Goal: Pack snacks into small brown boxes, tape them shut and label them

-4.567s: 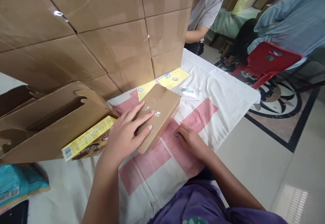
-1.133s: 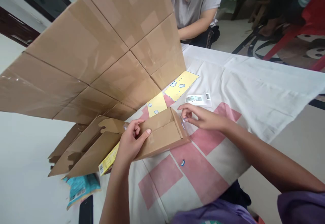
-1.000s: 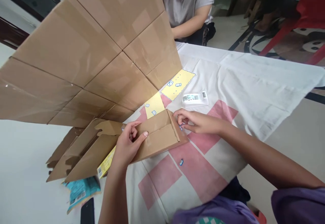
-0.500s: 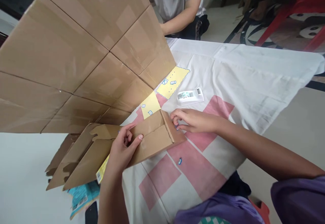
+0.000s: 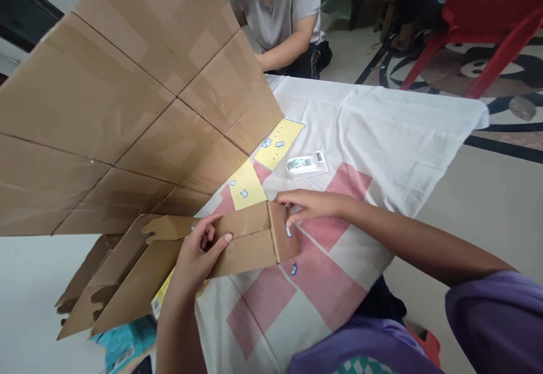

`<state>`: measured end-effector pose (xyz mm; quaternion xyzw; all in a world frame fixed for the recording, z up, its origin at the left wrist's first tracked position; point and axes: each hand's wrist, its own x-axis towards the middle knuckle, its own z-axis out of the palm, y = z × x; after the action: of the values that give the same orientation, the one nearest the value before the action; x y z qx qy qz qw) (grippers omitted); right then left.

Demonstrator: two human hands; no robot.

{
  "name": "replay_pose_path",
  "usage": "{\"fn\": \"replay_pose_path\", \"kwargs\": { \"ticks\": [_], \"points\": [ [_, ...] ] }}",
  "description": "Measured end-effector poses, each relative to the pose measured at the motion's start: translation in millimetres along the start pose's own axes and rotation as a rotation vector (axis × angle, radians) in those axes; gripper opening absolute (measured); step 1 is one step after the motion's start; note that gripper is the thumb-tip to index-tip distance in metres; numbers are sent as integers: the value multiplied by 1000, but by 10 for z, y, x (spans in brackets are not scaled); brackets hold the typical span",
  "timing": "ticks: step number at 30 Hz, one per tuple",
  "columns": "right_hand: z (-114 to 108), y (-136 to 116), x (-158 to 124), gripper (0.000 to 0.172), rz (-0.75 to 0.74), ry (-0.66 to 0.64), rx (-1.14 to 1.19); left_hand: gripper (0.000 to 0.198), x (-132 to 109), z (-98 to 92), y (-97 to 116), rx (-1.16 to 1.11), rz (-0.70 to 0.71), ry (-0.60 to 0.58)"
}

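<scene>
A small brown cardboard box (image 5: 246,249) lies tilted over the near left edge of the cloth-covered table. My left hand (image 5: 203,246) grips its left end, thumb on the top face and fingers curled at the far side. At the right end my right hand (image 5: 299,204) has its fingers bent over the upper edge, with the thumb against the end face. Under that thumb a small blue-edged white sticker (image 5: 289,230) shows on the cardboard. Another small blue-edged piece (image 5: 294,269) rests on the cloth nearby.
Stacked taped boxes (image 5: 139,91) form a tall wall at the left. Beyond my hands are a white tape dispenser (image 5: 307,166) and yellow sheets (image 5: 280,143) with blue-edged pieces. Open cartons (image 5: 127,278) and a blue packet (image 5: 127,343) sit lower left. A person (image 5: 288,17) is across the table.
The view has shifted. The box's right end face has turned more toward me, and the sticker shows on it under my right thumb. My left hand keeps its grip.
</scene>
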<state>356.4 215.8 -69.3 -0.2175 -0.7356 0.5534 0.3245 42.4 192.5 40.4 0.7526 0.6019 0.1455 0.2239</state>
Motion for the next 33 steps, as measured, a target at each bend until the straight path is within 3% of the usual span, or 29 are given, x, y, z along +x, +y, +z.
{"fn": "replay_pose_path", "kwargs": {
  "ticks": [5, 9, 15, 22, 24, 26, 28, 30, 33],
  "points": [
    [110, -61, -41, 63, 35, 10, -158, 45, -2, 28, -7, 5, 25, 8],
    [153, -77, -30, 55, 84, 29, -205, 43, -20, 40, -39, -3, 54, 26],
    [179, -34, -3, 67, 84, 35, -124, 41, -41, 47, -56, -14, 75, 34],
    [139, -64, 7, 50, 94, 51, -105, 41, -54, 73, -62, -34, 104, 64],
    [190, -120, -7, 68, 51, 83, -131, 41, -58, 78, -66, -37, 106, 73],
    [303, -198, -35, 105, -46, 146, -210, 41, -62, 78, -72, -42, 108, 84],
    [461, -288, -86, 129, -130, 195, -332, 40, -67, 75, -75, -51, 112, 91],
    [629, -374, -160, 127, -132, 219, -455, 40, -71, 73, -67, -56, 117, 88],
    [822, -469, -280, 111, -69, 285, -543, 40, -69, 75, -23, -53, 123, 65]
  ]
}}
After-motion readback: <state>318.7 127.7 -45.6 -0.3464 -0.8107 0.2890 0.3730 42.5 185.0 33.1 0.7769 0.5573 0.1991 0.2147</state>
